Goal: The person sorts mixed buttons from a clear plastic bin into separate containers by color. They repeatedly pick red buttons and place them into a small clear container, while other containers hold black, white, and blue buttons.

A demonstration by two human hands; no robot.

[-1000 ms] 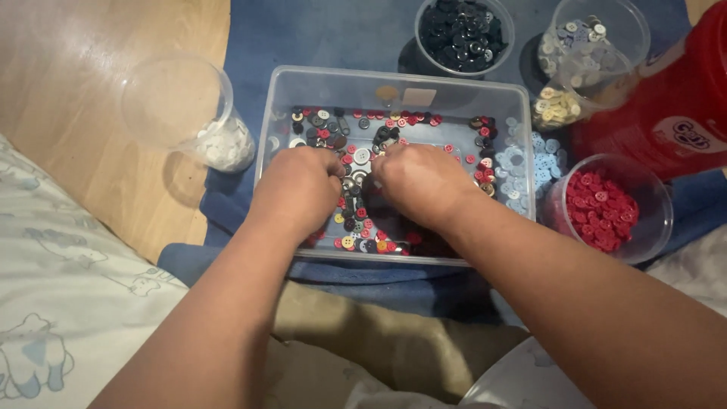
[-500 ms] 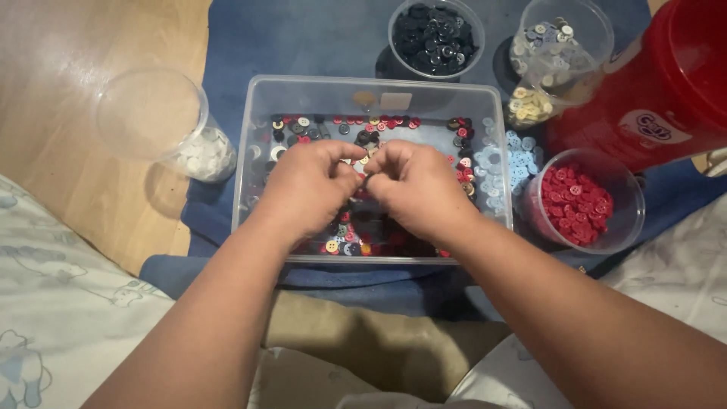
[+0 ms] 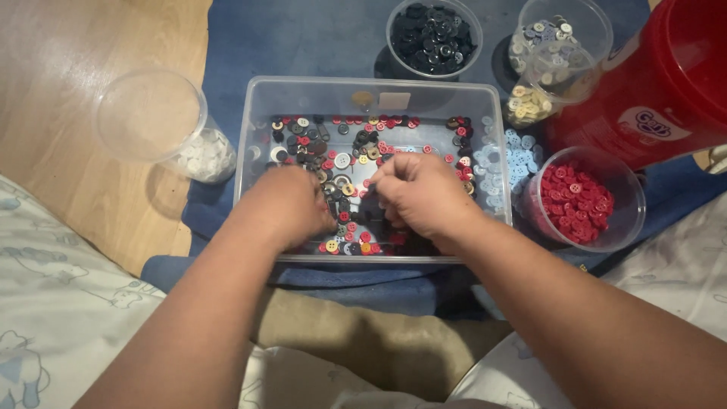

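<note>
A clear plastic bin (image 3: 257,129) on a blue cloth holds several mixed buttons (image 3: 344,148) in red, black, white and tan. Both my hands are down inside it, near the front wall. My left hand (image 3: 291,208) rests knuckles-up on the buttons with its fingers curled under, so its fingertips are hidden. My right hand (image 3: 420,193) sits beside it, almost touching, thumb and forefinger pinched on what looks like a small button.
Around the bin stand round clear tubs: white buttons (image 3: 204,155) at left, black buttons (image 3: 433,34) behind, grey and cream buttons (image 3: 549,45) at back right, red buttons (image 3: 579,201) at right. A red bucket (image 3: 666,83) stands far right. Wooden floor lies at left.
My hands were deep in the bin, then rose together at its middle. Now they are lowered again onto the buttons near the front wall.
</note>
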